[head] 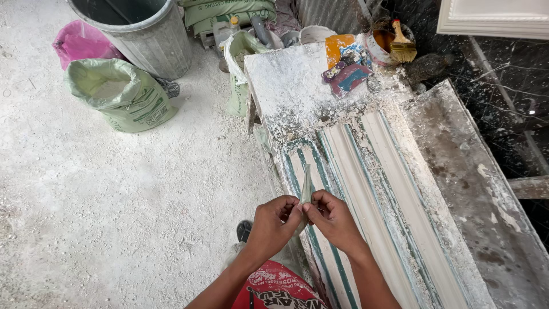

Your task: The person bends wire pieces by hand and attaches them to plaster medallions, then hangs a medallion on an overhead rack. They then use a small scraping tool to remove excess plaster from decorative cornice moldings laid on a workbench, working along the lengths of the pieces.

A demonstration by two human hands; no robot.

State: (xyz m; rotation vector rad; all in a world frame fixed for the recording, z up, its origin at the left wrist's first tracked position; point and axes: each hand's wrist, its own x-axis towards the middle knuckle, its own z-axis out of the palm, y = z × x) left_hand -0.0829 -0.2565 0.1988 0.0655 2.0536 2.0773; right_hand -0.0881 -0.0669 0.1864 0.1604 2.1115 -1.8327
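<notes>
My left hand (273, 224) and my right hand (333, 220) meet over the near end of a long green moulding mould (374, 189) crusted with white plaster. Both pinch a thin, pale greenish flat strip (306, 186) that stands upright between the fingertips. The strip's lower end is hidden by my fingers. The mould lies on a plaster-caked workbench (286, 80) and holds several parallel ribbed channels running away from me.
An open green sack of white powder (123, 94), a pink bag (80, 41) and a grey bin (143, 31) stand on the dusty floor at left. A brush (402, 43), a bucket and rags sit at the bench's far end. A grey board (474, 189) lies right.
</notes>
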